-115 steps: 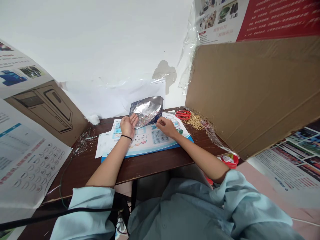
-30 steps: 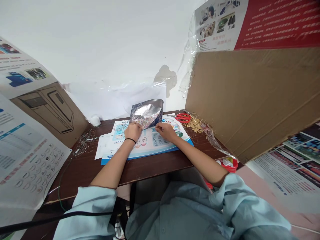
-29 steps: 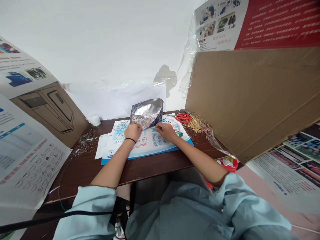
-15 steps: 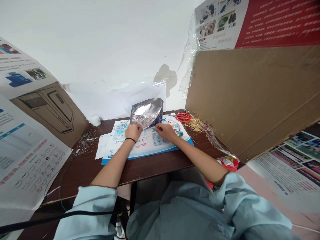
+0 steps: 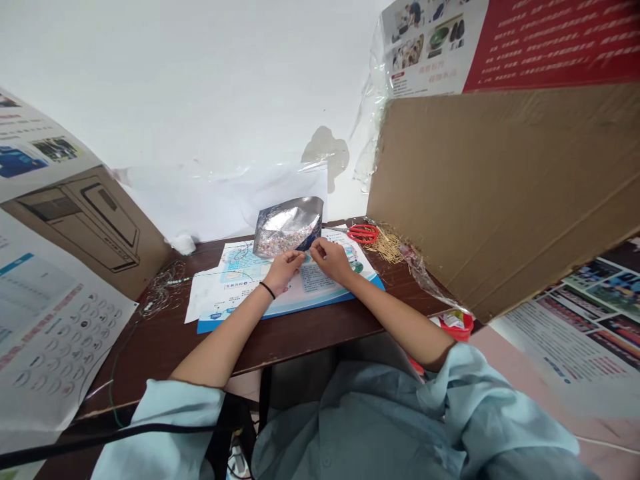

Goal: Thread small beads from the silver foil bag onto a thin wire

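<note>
An open silver-lined bag (image 5: 289, 225) rests on the printed sheets, with many tiny multicoloured beads (image 5: 280, 244) inside it. Just in front of the bag, my left hand (image 5: 285, 272) is closed in a pinch, its fingertips turned to the right. Close beside it my right hand (image 5: 331, 261) is pinched too, the two sets of fingertips almost meeting. Whatever sits between the fingers is too small to make out. A thin thread carrying small white beads (image 5: 179, 281) runs across the sheets on the left towards my hands.
Red-handled scissors (image 5: 363, 233) lie by a heap of thin golden sticks (image 5: 389, 247) at the right. Tangled clear line (image 5: 165, 293) covers the table's left side. Cardboard panels (image 5: 480, 187) stand on both sides, and a red container (image 5: 456, 325) is below the right edge.
My left hand has left the bag's front edge and moved right, up to my right hand. My right hand stays nearly in place, still pinched. The view has shifted slightly.
</note>
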{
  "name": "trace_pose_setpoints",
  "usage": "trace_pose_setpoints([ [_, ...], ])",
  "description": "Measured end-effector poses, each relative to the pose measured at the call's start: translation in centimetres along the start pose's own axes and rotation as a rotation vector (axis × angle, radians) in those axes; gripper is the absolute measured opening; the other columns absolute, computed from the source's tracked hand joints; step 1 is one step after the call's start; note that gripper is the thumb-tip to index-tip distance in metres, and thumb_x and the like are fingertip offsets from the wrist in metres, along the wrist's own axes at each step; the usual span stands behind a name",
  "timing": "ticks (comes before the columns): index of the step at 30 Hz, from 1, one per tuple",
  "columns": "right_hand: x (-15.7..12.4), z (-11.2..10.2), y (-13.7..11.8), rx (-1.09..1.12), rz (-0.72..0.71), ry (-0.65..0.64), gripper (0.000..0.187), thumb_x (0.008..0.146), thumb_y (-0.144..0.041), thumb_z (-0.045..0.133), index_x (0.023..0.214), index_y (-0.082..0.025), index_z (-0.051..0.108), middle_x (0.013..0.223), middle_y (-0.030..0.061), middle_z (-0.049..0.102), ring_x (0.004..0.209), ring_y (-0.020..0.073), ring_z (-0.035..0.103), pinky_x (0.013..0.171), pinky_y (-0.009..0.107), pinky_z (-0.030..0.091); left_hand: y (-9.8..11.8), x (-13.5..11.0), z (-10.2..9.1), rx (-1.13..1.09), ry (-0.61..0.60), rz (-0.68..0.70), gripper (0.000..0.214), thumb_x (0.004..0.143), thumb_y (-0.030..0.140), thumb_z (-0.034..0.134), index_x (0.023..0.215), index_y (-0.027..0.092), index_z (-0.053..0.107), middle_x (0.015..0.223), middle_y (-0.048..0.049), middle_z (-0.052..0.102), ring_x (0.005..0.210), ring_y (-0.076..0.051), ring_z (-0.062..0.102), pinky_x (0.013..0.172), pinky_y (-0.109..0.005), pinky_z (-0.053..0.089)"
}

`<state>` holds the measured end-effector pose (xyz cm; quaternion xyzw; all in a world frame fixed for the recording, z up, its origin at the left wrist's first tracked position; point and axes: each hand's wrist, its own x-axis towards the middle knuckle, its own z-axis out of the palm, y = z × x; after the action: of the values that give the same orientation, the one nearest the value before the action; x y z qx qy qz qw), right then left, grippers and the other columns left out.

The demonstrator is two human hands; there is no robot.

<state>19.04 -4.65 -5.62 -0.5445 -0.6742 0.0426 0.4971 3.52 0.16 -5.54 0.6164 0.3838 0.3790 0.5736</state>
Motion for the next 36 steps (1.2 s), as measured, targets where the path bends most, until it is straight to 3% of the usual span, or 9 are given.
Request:
trace_pose_setpoints([
  [7, -0.13, 0.02, -0.32, -0.032, 0.003, -0.032, 0.015, 0.087, -0.029, 0.047, 0.078, -0.021, 0.054, 0.066, -0.0013, 0.058, 0.060, 0.0128, 0.049, 0.063, 0.025, 0.034, 0.04, 0.41, -0.36, -0.155, -0.032, -0.049, 0.039, 0.060, 0.044, 0.080, 0.080, 0.015, 0.062, 0.076, -0.0021, 0.060, 0.058, -0.007, 0.043, 0.050, -0.019, 0.031],
  [36, -0.15, 0.09, 0.01, -0.013, -0.015, -0.041, 0.015, 0.088, -0.029, 0.047, 0.077, -0.021, 0.054, 0.066, -0.0015, 0.058, 0.060, 0.0126, 0.049, 0.062, 0.024, 0.033, -0.22, 0.36, -0.25, -0.151, -0.056, -0.032, 0.031, 0.069, 0.042, 0.075, 0.074, 0.015, 0.061, 0.074, -0.0016, 0.058, 0.059, -0.007, 0.044, 0.051, -0.020, 0.032],
])
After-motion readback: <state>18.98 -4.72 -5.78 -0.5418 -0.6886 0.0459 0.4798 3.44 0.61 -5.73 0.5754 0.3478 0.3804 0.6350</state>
